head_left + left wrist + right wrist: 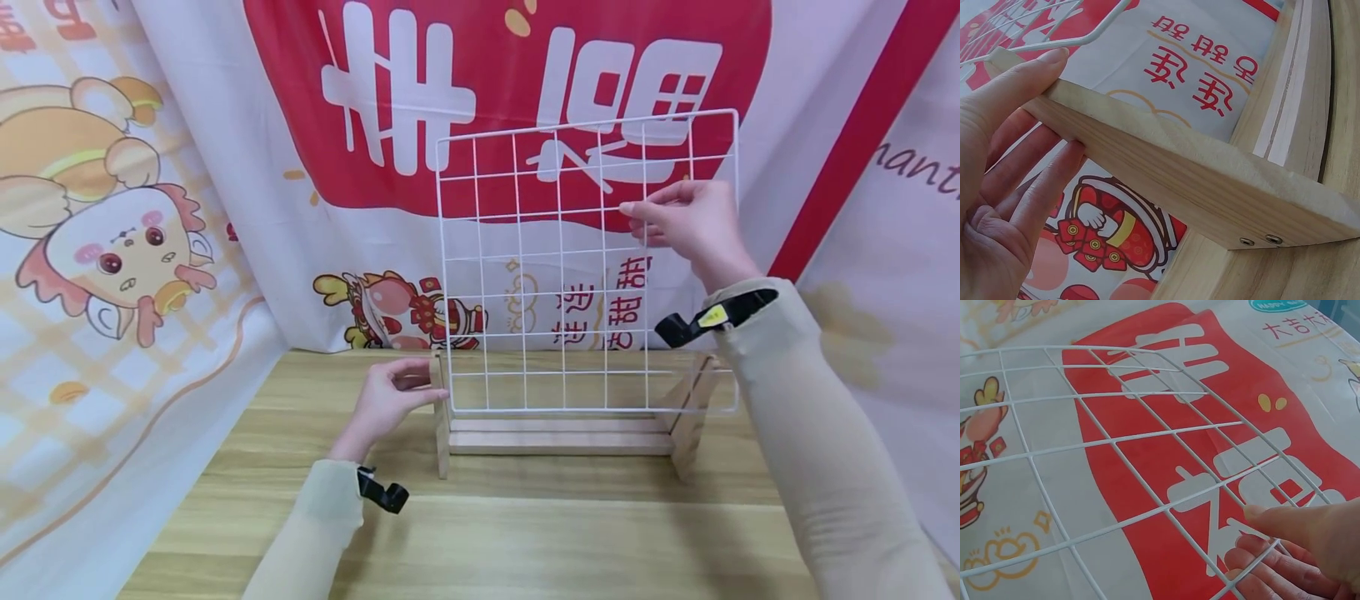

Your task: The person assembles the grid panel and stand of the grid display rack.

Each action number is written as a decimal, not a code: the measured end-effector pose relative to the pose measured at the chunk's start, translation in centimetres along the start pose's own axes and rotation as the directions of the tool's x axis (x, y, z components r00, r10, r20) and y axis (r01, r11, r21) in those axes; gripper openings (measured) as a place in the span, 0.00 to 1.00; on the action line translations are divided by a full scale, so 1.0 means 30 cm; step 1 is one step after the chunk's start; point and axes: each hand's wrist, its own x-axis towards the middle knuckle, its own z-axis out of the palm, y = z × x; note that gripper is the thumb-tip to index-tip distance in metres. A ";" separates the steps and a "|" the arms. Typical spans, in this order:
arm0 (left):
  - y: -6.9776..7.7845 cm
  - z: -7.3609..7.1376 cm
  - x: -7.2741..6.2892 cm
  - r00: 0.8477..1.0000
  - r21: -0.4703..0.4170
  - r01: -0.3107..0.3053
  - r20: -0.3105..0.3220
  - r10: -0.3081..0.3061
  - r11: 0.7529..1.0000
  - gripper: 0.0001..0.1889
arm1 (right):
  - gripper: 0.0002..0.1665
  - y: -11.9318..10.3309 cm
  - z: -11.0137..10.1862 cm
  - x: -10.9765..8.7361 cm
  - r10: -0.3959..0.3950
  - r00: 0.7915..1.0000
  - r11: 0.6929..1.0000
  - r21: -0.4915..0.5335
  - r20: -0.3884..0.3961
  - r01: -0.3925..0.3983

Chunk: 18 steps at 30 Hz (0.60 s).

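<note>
My right hand point(697, 221) pinches a white wire grid panel point(559, 252) near its right side, thumb in front and fingers curled behind the wires. The panel stands upright, its bottom edge just above the crossbar point(562, 442) of a wooden stand. With thumb and fingers, my left hand point(386, 400) holds the top of the stand's left side board point(441, 425). In the left wrist view the thumb lies over the narrow edge of that board point(1166, 156) and the fingertips touch its outer face. A lower corner of the grid point(1088, 39) shows close beside the thumb.
The stand's right side board point(692, 417) slants behind the grid. Everything rests on a wood-grain table point(525, 542). A printed cloth point(375, 242) with red and cartoon patterns hangs behind, and another cloth point(172, 350) borders the left. Black camera straps point(382, 492) circle both wrists.
</note>
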 end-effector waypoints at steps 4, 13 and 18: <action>0.001 0.000 -0.009 1.000 -0.003 -0.004 -0.001 0.004 1.000 0.29 | 0.43 -0.009 0.004 0.013 0.006 1.000 1.000 0.024 -0.001 -0.006; 0.011 -0.005 -0.038 1.000 -0.026 0.017 0.016 -0.016 1.000 0.29 | 0.44 -0.041 -0.006 0.023 0.023 1.000 0.999 0.036 -0.002 -0.023; 0.012 -0.010 -0.047 1.000 -0.024 0.017 0.021 -0.017 1.000 0.30 | 0.43 -0.059 -0.027 0.030 0.030 1.000 0.997 0.065 -0.007 -0.029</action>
